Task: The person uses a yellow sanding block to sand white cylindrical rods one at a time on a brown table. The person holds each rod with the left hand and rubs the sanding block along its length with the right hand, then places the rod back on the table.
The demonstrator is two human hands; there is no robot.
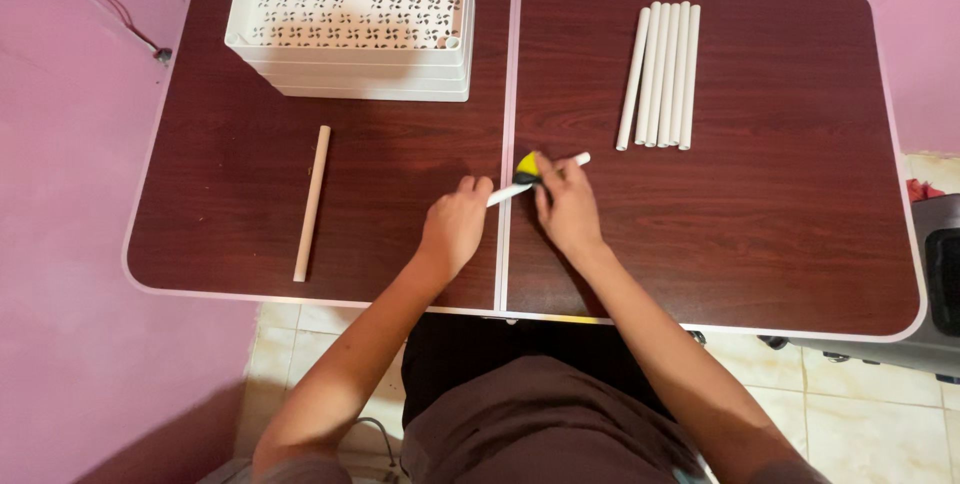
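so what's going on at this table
A person holds a short white tube over the middle of a dark table. The left hand grips one end, and the right hand presses a yellow sponge on it. Five tubes lie far right, one stick left, stacked trays behind.

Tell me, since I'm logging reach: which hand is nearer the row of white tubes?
Right. The right hand lies below and left of the white tubes, apart from them; the left hand is farther left, across the table's centre seam.
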